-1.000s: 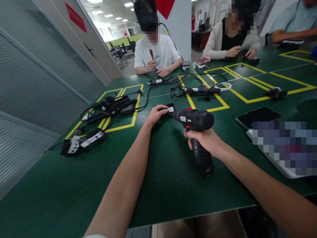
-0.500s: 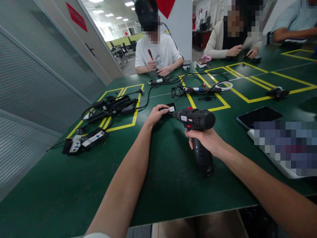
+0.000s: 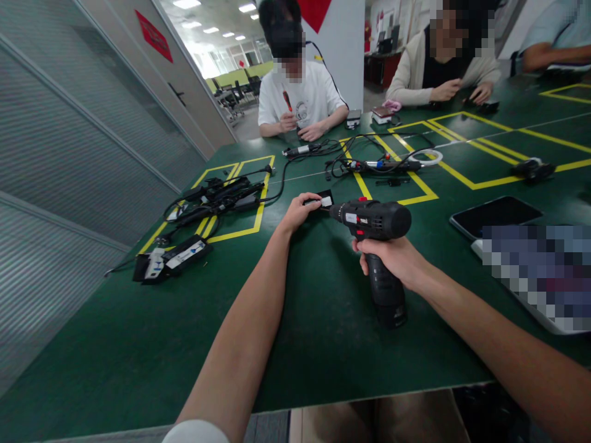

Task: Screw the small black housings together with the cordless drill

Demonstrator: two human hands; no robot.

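My right hand [image 3: 388, 255] is wrapped round the grip of a black cordless drill [image 3: 376, 218] with red switches. The drill points left, its chuck close to a small flat black piece with a white label [image 3: 327, 201]. My left hand [image 3: 300, 211] has its fingers closed on the near left part of that black piece, holding it against the green table [image 3: 332, 357]. The drill's tip is beside my left fingertips; whether it touches the piece is too small to tell.
At left lie tangled black cables [image 3: 221, 200] and a black part with white labels [image 3: 180, 258]. A pen-like tool with cables [image 3: 383, 165] lies farther back. A phone [image 3: 496, 216] rests at right. Across the table, one person holds a red screwdriver [image 3: 287, 101]; others sit right.
The whole view has shifted slightly, so everything appears a little farther right. Both hands keep the same hold on the drill and the black piece.
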